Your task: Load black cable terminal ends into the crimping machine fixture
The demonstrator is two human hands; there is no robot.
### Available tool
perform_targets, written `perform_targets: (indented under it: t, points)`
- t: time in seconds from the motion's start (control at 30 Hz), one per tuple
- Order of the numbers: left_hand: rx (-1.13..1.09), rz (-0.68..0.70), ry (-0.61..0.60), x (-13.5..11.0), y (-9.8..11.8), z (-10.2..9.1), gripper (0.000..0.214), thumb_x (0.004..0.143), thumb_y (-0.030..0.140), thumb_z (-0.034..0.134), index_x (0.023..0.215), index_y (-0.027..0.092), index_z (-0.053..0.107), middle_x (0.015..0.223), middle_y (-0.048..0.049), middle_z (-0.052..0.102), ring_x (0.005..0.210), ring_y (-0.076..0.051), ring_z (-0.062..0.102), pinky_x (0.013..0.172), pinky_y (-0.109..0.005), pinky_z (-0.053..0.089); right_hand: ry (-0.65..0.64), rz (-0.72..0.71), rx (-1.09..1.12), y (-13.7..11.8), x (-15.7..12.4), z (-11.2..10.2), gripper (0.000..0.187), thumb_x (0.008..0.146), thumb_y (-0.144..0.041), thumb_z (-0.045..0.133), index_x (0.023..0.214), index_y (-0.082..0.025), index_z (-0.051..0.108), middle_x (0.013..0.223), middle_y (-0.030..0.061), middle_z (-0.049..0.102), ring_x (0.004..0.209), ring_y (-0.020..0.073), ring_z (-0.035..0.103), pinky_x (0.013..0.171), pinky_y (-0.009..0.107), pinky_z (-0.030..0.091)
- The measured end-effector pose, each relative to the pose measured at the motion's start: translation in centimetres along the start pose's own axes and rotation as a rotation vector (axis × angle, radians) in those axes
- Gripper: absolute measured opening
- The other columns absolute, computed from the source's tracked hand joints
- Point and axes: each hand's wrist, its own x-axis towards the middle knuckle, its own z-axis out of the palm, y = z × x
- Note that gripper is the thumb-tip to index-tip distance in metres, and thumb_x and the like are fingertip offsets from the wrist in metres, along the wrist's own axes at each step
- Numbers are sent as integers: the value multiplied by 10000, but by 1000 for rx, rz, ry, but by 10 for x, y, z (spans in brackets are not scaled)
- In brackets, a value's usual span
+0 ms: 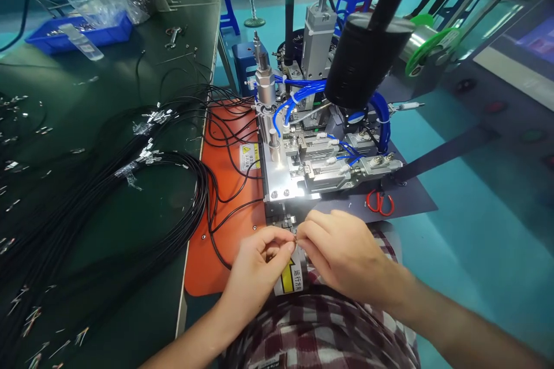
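Observation:
My left hand [262,262] and my right hand [340,248] meet at the front edge of the machine [289,176], fingertips nearly touching. Both are closed in a pinch. Something tiny and thin shows between the fingertips, too small to name. One black cable [219,255] runs over the orange board [223,207] and disappears behind my left hand. Just beneath the fingers is a yellow and white label [291,277], partly covered by them. Metal clamps and blue air tubes [309,89] fill the machine's top beyond my hands.
Bundled black cables [190,184] with white connectors lie on the dark green bench [142,277] at left. A blue tray [82,31] stands at its back. Red-handled scissors [381,203] lie right of the machine. A black cylinder [367,60] overhangs it, near a green wire spool [433,46].

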Motion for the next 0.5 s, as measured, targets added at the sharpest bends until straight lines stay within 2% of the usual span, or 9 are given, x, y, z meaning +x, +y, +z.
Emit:
perform_targets:
  t: [0.07,0.13,0.27,0.37,0.5]
  points:
    - [23,18,-15,0,1,-1,143,743,274,655,770,134,671,669,-16,631,568,-109,512,527,-207,409,-85,3,9,2,6,-8,210,894,-148,460,747,-166,608,687,41,582,569,163,433,536,327,231]
    - [36,17,-35,1,3,-1,130,748,262,652,750,135,677,660,-13,627,558,-101,497,520,-200,399,-155,76,107,6,13,-14,163,846,-153,516,716,-175,612,659,26,594,539,144,434,515,307,232]
    - [37,-11,-70,1,4,-3,123,746,262,664,730,141,681,600,12,567,503,-74,417,466,-184,332,-323,324,531,20,24,-19,160,765,-129,560,626,-194,606,523,-38,553,464,103,425,439,234,245]
    - [22,-59,-76,1,2,-4,131,749,278,667,737,149,671,523,52,462,447,-52,320,413,-177,243,-457,451,816,28,28,-17,148,781,-168,549,655,-180,626,545,-40,545,470,94,415,417,207,277]
    - [-1,-117,-81,1,2,-5,158,739,310,677,747,153,654,473,83,369,411,-44,268,390,-181,182,-496,533,1021,30,29,-13,146,789,-205,558,660,-165,613,567,-47,498,500,86,367,439,208,269]
